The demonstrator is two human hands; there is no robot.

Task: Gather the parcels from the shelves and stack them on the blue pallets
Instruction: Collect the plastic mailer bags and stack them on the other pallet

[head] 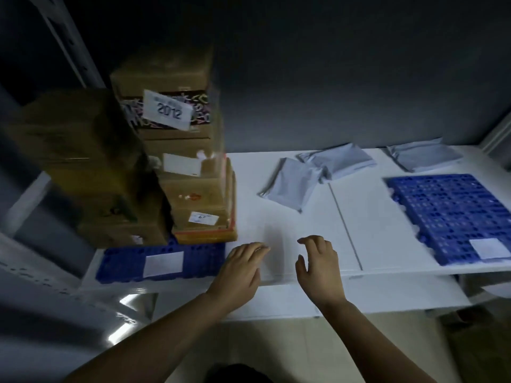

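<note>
Two tall stacks of brown cardboard parcels stand on a blue pallet at the left of the white table. One box carries a label reading 2012. A second blue pallet lies at the right with only a white label on it. Three grey mailer bags lie behind: one bag in the middle, another bag next to it, a third bag at the far right. My left hand and my right hand hover over the table's front, fingers relaxed, holding nothing.
A white metal shelf frame rises at the far left, with a lower shelf edge beside the pallet. A dark wall backs the table. A seam runs across the tabletop between the two pallets. The picture is blurred by motion.
</note>
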